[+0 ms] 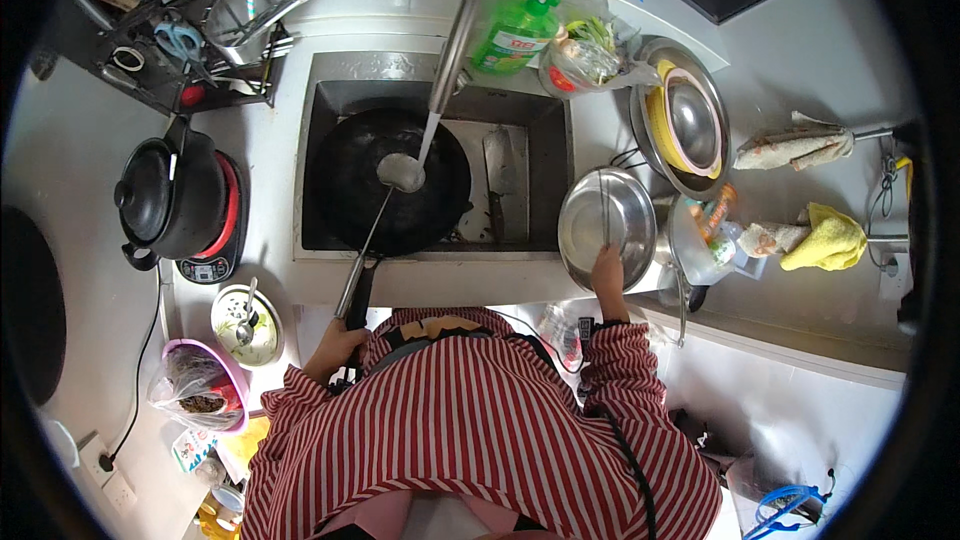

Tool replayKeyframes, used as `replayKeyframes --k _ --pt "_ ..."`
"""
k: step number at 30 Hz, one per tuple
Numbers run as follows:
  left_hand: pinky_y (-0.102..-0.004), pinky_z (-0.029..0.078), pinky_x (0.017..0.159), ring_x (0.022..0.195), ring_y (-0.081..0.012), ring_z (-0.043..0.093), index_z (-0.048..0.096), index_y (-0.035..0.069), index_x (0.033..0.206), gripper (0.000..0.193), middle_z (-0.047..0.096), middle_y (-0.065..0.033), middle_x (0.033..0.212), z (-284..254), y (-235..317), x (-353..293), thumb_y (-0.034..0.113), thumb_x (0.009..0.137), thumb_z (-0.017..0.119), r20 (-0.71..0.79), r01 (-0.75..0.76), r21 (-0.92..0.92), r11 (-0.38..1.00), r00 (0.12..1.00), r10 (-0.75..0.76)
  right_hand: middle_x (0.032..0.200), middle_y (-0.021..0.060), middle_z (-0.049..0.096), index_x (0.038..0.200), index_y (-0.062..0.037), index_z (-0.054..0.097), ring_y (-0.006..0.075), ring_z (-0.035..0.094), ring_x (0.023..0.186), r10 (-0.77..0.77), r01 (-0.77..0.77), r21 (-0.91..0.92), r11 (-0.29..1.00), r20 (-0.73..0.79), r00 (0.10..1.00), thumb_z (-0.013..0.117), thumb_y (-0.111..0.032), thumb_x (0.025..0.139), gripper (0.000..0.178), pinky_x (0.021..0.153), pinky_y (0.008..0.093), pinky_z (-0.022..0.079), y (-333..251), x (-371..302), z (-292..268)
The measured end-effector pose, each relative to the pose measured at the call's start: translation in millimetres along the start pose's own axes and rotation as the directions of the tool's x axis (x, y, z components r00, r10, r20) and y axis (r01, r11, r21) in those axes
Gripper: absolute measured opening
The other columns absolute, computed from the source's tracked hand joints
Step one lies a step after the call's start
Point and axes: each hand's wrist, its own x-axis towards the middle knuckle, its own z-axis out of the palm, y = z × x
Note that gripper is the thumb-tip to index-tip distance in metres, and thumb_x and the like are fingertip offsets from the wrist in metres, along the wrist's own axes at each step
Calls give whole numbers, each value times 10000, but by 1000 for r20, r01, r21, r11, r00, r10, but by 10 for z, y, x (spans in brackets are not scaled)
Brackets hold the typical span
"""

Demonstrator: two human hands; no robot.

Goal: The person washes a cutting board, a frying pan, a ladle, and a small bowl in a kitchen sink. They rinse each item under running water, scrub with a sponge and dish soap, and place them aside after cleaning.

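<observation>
Our left hand (pixel 335 346) is by the handles of the ladle (pixel 402 172) and black wok (pixel 430 215), our right hand (pixel 608 272) at the shiny bowl (pixel 580 230); we can't tell what our fingers pinch

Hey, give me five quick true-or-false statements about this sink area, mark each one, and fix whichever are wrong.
1. The wok sits in the sink. True.
2. The green pump bottle stands inside the sink. False: the green pump bottle stands behind the sink.
3. The black pot is left of the sink. True.
4. The right hand is at the wok. False: the right hand is at the steel bowl, right of the sink.
5. A yellow cloth is right of the sink. True.
</observation>
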Motion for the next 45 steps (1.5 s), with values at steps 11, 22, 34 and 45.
replayKeyframes --k 11,22,34,45 --pt "-277 402 397 427 -146 501 485 1 884 181 508 -45 567 -58 -106 39 59 756 599 -39 -54 7 999 998 55 948 132 584 1028 30 535 233 560 872 -589 586 413 697 -135 797 510 -205 908 265 784 327 438 -1543 424 69" --pt "-269 402 416 454 -131 510 504 -35 897 217 517 -49 607 -70 -142 56 81 738 596 -51 -28 34 999 998 29 1098 159 558 1140 4 469 256 558 999 -332 -303 835 459 478 813 429 -368 935 427 830 373 484 -2994 1795 796" --pt "-293 431 500 572 -150 536 498 -102 1008 397 548 -82 721 -49 -123 152 118 701 621 -88 79 180 981 994 -64 896 222 607 951 2 552 398 576 868 -473 346 491 799 159 867 468 -203 899 227 728 459 453 -2877 610 1447" --pt "-292 405 396 417 -158 517 487 -47 832 209 527 -70 519 -14 -111 160 104 733 593 -79 -147 185 972 983 164 1021 171 593 1101 -6 514 311 573 960 -747 520 548 656 371 552 490 -176 866 291 852 386 438 -3170 1072 803"
